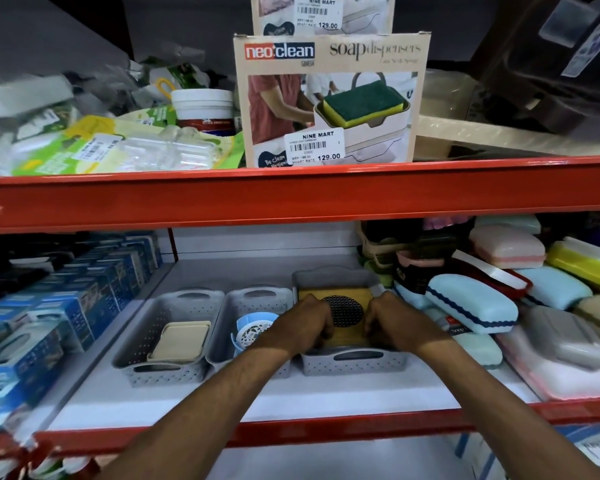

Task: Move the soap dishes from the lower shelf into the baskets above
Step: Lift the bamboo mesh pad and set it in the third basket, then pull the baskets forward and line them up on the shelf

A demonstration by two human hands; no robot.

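Observation:
Three grey perforated baskets stand side by side on the white shelf. The right basket (354, 366) holds a yellow soap dish (347, 299) with a dark round mesh in its middle. My left hand (302, 323) and my right hand (392, 322) grip this dish at its left and right sides, inside the basket. A blue round soap dish (253, 329) with a patterned top lies in the middle basket (236, 306). The left basket (142, 355) contains a cream rectangular soap dish (181, 341).
Pastel soap cases (471, 306) are piled to the right of the baskets. Blue boxes (84, 299) fill the left of the shelf. A red shelf beam (291, 195) runs overhead, carrying a soap dispenser box (329, 98) and plastic-wrapped goods.

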